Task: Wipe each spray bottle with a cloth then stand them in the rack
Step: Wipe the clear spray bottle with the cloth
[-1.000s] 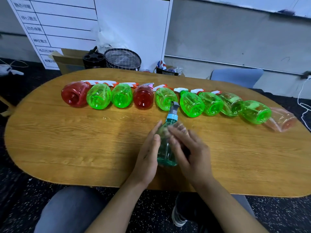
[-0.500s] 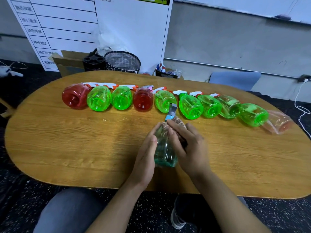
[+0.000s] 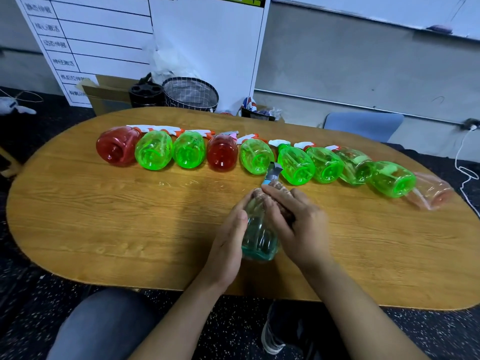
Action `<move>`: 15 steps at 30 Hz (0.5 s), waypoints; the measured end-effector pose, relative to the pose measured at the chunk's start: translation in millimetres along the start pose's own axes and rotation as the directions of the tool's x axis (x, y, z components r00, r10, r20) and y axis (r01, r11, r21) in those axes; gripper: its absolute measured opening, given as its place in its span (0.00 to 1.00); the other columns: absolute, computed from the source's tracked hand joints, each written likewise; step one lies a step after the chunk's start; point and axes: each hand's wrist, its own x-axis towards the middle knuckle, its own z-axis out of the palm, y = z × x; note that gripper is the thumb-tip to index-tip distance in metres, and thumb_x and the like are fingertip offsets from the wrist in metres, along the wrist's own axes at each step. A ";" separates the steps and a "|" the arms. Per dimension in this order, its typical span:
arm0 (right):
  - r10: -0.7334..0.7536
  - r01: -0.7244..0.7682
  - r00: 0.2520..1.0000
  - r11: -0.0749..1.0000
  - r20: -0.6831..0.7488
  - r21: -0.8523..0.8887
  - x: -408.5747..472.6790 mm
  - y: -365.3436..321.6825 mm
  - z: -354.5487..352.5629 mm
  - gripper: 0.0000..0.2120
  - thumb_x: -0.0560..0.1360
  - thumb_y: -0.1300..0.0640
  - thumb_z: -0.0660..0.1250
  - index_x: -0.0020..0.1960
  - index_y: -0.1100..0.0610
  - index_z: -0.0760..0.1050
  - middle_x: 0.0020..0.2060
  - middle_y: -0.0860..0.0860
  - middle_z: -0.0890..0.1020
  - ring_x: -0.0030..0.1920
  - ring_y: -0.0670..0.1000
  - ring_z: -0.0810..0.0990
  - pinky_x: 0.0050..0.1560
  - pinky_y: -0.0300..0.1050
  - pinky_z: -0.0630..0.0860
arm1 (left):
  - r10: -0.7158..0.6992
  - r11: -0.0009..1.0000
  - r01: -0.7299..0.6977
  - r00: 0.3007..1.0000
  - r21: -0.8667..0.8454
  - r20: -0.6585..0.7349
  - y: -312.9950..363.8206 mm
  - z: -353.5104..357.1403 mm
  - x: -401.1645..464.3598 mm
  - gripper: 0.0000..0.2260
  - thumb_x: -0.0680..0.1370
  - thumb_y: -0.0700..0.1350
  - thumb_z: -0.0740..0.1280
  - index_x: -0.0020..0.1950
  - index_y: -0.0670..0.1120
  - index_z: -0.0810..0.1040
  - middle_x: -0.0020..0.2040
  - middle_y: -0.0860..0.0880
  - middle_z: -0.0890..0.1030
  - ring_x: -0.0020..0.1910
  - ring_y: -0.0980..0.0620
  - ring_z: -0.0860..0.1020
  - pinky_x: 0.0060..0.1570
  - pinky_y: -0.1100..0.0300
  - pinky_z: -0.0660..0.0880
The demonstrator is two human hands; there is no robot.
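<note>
1. Oval wooden tabletop [image 3: 104,224], row of red/green spray bottles [image 3: 257,157] lying along far side.
2. Left hand [image 3: 228,245] curled round teal bottle [image 3: 259,237], tilted, near front edge.
3. Right hand [image 3: 298,224] presses brownish cloth [image 3: 279,187] onto bottle's upper part.

Your right hand [image 3: 296,222] has slid up teal spray bottle [image 3: 259,237], fingers now over its shoulder, pressing brownish cloth [image 3: 279,187] against neck; a second ago cloth barely showed. Blue collar now mostly covered, grey nozzle [image 3: 273,170] tilted further right. Your left hand [image 3: 228,245] has curled closer round bottle's side.
</note>
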 end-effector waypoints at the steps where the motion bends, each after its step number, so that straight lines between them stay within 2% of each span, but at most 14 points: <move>1: 0.007 -0.007 1.000 1.000 -0.002 0.017 -0.4 -0.4 1.7 0.20 0.84 0.40 0.61 0.69 0.46 0.81 0.40 0.47 0.74 0.36 0.45 0.75 0.34 0.50 0.76 | -0.002 1.000 0.002 1.000 -0.008 -0.001 -0.4 -0.6 -0.1 0.22 0.87 0.54 0.55 0.82 0.55 0.68 0.79 0.51 0.74 0.79 0.49 0.71 0.78 0.37 0.67; 3: -0.043 0.042 0.999 0.997 0.013 0.063 -10.8 -2.2 1.9 0.19 0.84 0.42 0.63 0.71 0.46 0.80 0.42 0.48 0.74 0.36 0.46 0.76 0.33 0.49 0.76 | -0.004 1.000 0.004 1.000 -0.008 0.008 -2.3 -1.4 0.5 0.23 0.87 0.55 0.54 0.82 0.55 0.68 0.79 0.50 0.74 0.79 0.48 0.72 0.78 0.39 0.68; 7: -0.338 0.335 0.937 0.941 0.085 0.047 -47.0 0.4 -3.5 0.17 0.82 0.45 0.69 0.70 0.46 0.79 0.49 0.50 0.78 0.36 0.47 0.79 0.33 0.43 0.80 | -0.003 0.998 0.003 1.000 -0.064 -0.002 0.6 -0.2 3.4 0.22 0.86 0.52 0.54 0.80 0.53 0.69 0.75 0.51 0.79 0.74 0.51 0.77 0.70 0.55 0.76; 10: -0.466 0.468 0.877 0.884 0.117 0.011 -51.3 6.2 -5.9 0.17 0.80 0.46 0.73 0.68 0.47 0.81 0.52 0.49 0.80 0.40 0.47 0.82 0.36 0.41 0.81 | 0.001 0.997 -0.001 1.000 -0.078 0.012 2.0 0.7 4.4 0.22 0.86 0.52 0.54 0.81 0.52 0.69 0.74 0.49 0.79 0.73 0.48 0.78 0.69 0.55 0.76; 12: -0.457 0.462 0.883 0.887 0.103 -0.026 -39.9 8.5 -7.7 0.16 0.81 0.44 0.71 0.67 0.46 0.81 0.53 0.48 0.80 0.42 0.47 0.83 0.38 0.40 0.79 | -0.005 0.998 0.006 1.000 -0.065 0.003 3.1 1.9 3.8 0.22 0.86 0.52 0.54 0.80 0.53 0.69 0.72 0.51 0.81 0.72 0.50 0.79 0.67 0.56 0.77; 15: -0.221 0.221 0.974 0.975 0.058 -0.001 -16.0 7.7 -8.4 0.17 0.83 0.41 0.64 0.69 0.45 0.81 0.47 0.46 0.76 0.39 0.41 0.75 0.37 0.37 0.73 | 0.001 1.000 -0.001 1.000 -0.024 -0.007 3.6 3.6 1.4 0.21 0.87 0.53 0.54 0.79 0.54 0.70 0.75 0.53 0.79 0.75 0.52 0.76 0.73 0.53 0.75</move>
